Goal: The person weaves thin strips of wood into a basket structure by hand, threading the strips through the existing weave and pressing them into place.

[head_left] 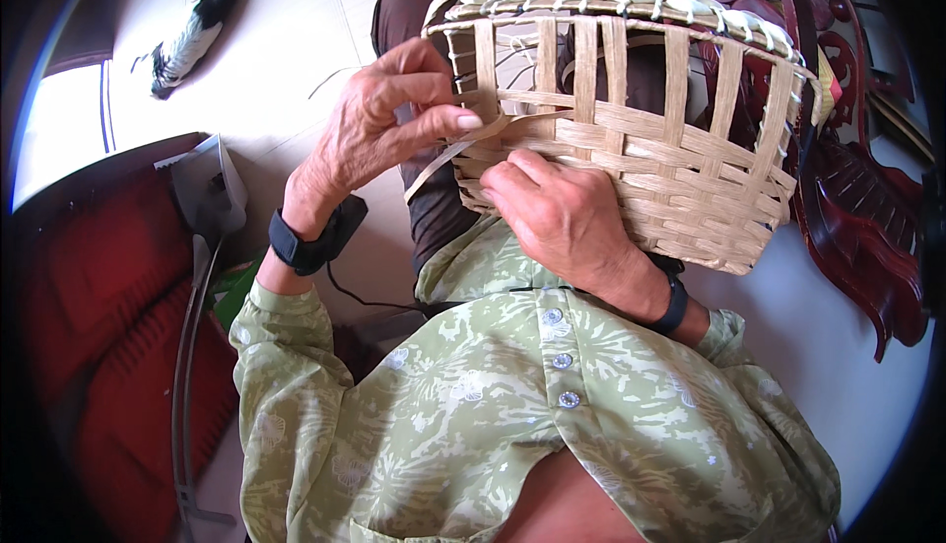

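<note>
One curled right hand (564,204) touches the basket (695,200); left hand (372,117) pinches a strip (440,161) at its left.

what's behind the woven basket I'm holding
Through gaps in the basket, dark trouser cloth shows; dark red carved wood shows past its right side. Its closely woven lower part hides whatever lies behind.

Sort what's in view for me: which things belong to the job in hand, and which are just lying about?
In the job:
- woven basket
- loose strip
- left hand, at the strip
- right hand, against the basket

Apparently just about:
- carved dark-red furniture, right
- red seat, left
</note>
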